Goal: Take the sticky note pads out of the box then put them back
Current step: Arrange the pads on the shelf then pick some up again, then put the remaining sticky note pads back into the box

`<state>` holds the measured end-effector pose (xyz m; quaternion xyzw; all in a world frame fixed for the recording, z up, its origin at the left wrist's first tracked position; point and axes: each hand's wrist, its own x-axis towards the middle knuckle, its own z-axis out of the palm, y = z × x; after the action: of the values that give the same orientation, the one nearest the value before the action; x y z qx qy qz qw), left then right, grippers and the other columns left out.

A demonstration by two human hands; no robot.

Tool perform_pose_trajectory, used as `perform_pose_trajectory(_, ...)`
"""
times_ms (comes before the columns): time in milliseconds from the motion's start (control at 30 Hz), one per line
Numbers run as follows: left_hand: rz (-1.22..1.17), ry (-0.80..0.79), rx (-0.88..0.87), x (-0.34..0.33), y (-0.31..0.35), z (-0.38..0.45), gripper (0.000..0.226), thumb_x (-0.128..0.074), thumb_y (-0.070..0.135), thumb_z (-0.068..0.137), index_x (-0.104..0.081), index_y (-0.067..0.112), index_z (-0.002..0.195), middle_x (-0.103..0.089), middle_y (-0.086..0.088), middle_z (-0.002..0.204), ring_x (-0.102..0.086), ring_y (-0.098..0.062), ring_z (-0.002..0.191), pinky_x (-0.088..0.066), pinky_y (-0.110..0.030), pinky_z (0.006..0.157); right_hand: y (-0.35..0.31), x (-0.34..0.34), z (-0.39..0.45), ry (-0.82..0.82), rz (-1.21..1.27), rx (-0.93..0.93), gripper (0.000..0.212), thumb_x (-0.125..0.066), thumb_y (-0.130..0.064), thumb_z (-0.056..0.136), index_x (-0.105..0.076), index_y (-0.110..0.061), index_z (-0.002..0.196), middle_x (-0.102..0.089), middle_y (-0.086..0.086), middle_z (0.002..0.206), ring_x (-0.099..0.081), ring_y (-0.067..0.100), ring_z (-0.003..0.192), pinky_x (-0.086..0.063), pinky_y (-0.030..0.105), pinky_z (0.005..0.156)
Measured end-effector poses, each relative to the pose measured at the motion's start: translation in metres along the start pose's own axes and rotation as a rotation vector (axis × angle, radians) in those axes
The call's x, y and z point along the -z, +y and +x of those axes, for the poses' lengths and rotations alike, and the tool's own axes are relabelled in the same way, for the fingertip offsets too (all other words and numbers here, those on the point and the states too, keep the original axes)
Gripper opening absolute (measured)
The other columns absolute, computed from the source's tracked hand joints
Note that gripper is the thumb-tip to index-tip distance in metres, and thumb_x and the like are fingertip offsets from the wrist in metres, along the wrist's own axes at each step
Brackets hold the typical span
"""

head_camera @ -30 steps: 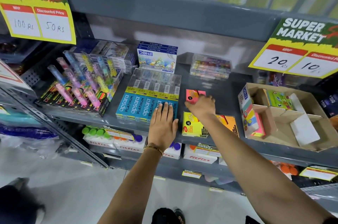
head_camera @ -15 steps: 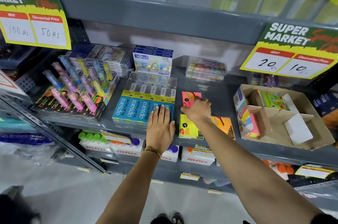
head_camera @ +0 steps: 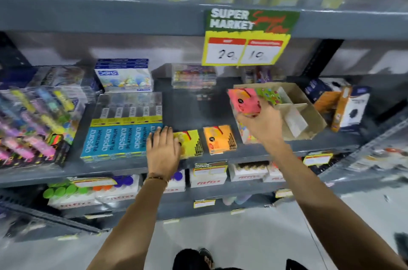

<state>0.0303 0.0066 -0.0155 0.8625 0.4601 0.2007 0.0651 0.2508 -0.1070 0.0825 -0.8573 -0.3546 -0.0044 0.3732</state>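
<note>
Lifted off the shelf, pink pad [head_camera: 244, 102] rides in right hand's [head_camera: 261, 123] closed fingers toward box [head_camera: 309, 124]; left hand [head_camera: 163, 148] rests flat, fingers open, partly covering yellow pad [head_camera: 192, 143], steadying.

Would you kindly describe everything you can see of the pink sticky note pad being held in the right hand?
The pink sticky note pad is a small square block, apparently paper in glossy wrap, with a dark round logo on its face. The right hand grips it from below, fingers around its lower right edge. It is tilted and off the shelf, held in front of the cardboard box, beside a green pad in it. Motion blur hides the print.
</note>
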Motion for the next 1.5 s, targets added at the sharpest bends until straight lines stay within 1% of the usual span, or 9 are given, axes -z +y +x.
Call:
perform_pose_trajectory(100,-0.001,0.013,-0.007,-0.003,0.0,-0.001,0.049,-0.029,0.025,0.089,-0.057,-0.003,0.117,-0.063,-0.022,0.119,-0.054,-0.038,0.114,-0.038,-0.054,0.1,0.048,0.036,-0.006,0.077,-0.039,-0.092,0.054,-0.082,-0.033,0.065,-0.061,-0.007,0.106,-0.071,0.015,0.093,-0.065,0.035,0.091,-0.043,0.027,0.072)
perform_pose_trajectory(267,-0.012,0.024,0.004,-0.004,0.001,-0.001,0.051,-0.027,0.026,0.09,-0.056,-0.004,0.119,-0.062,-0.023,0.12,-0.053,-0.039,0.116,-0.036,-0.055,0.102,0.098,0.041,-0.007,-0.032,-0.124,-0.203,0.07,-0.082,-0.038,0.065,-0.056,0.0,0.117,-0.066,0.023,0.11,-0.059,0.041,0.107,-0.046,0.047,0.095)
perform_pose_trajectory(433,-0.015,0.029,0.006,-0.005,0.001,-0.002,0.051,-0.027,0.026,0.09,-0.057,-0.004,0.118,-0.062,-0.023,0.12,-0.053,-0.039,0.116,-0.035,-0.055,0.102,0.109,0.02,-0.004,-0.064,-0.126,-0.186,0.055,-0.082,-0.029,0.066,-0.059,-0.002,0.107,-0.068,0.021,0.104,-0.061,0.04,0.101,-0.05,0.043,0.086)
perform_pose_trajectory(700,0.012,0.04,-0.004,-0.007,-0.001,-0.002,0.048,-0.028,0.026,0.091,-0.058,-0.002,0.117,-0.063,-0.021,0.119,-0.053,-0.038,0.116,-0.036,-0.054,0.101,0.119,0.008,0.0,-0.205,-0.171,-0.14,0.045,-0.076,-0.037,0.076,-0.066,-0.008,0.108,-0.07,0.012,0.109,-0.057,0.034,0.112,-0.047,0.048,0.095)
perform_pose_trajectory(900,0.014,0.02,-0.009,-0.007,-0.002,-0.001,0.048,-0.028,0.026,0.091,-0.057,-0.001,0.118,-0.062,-0.02,0.12,-0.053,-0.037,0.116,-0.036,-0.054,0.101,0.11,0.019,0.01,-0.368,-0.322,-0.169,0.044,-0.073,-0.033,0.079,-0.063,-0.007,0.112,-0.067,0.014,0.112,-0.058,0.031,0.11,-0.05,0.038,0.089)
perform_pose_trajectory(1000,-0.033,0.031,0.001,-0.004,0.0,-0.001,0.05,-0.026,0.027,0.092,-0.054,-0.002,0.121,-0.059,-0.02,0.125,-0.049,-0.037,0.121,-0.033,-0.053,0.104,0.085,0.026,0.014,-0.143,-0.355,-0.124,0.037,-0.063,-0.014,0.081,-0.061,-0.007,0.118,-0.064,0.016,0.116,-0.054,0.032,0.114,-0.051,0.039,0.091)
perform_pose_trajectory(1100,-0.105,0.068,0.017,0.003,0.0,-0.002,0.052,-0.023,0.028,0.093,-0.051,-0.003,0.124,-0.054,-0.022,0.13,-0.042,-0.037,0.127,-0.027,-0.052,0.109,0.035,0.019,0.006,0.082,-0.19,-0.017,0.025,-0.058,-0.009,0.083,-0.066,-0.004,0.106,-0.067,0.019,0.109,-0.065,0.037,0.092,-0.055,0.04,0.076)
perform_pose_trajectory(1267,-0.065,0.066,0.085,0.015,-0.015,-0.011,0.058,-0.016,0.031,0.092,-0.045,-0.004,0.129,-0.049,-0.023,0.135,-0.036,-0.037,0.131,-0.018,-0.05,0.113,-0.042,-0.038,-0.038,-0.233,-0.009,0.112,0.029,-0.06,-0.019,0.087,-0.065,-0.014,0.115,-0.07,0.01,0.112,-0.066,0.026,0.099,-0.053,0.035,0.086)
perform_pose_trajectory(1500,-0.047,0.02,0.094,0.019,-0.031,-0.023,0.058,-0.017,0.03,0.092,-0.043,-0.005,0.13,-0.049,-0.025,0.134,-0.038,-0.037,0.131,-0.023,-0.051,0.112,-0.072,-0.116,-0.081,-0.49,-0.319,0.143,0.073,-0.049,-0.058,0.087,-0.04,-0.004,0.136,-0.044,0.021,0.137,-0.042,0.035,0.126,-0.042,0.041,0.101)
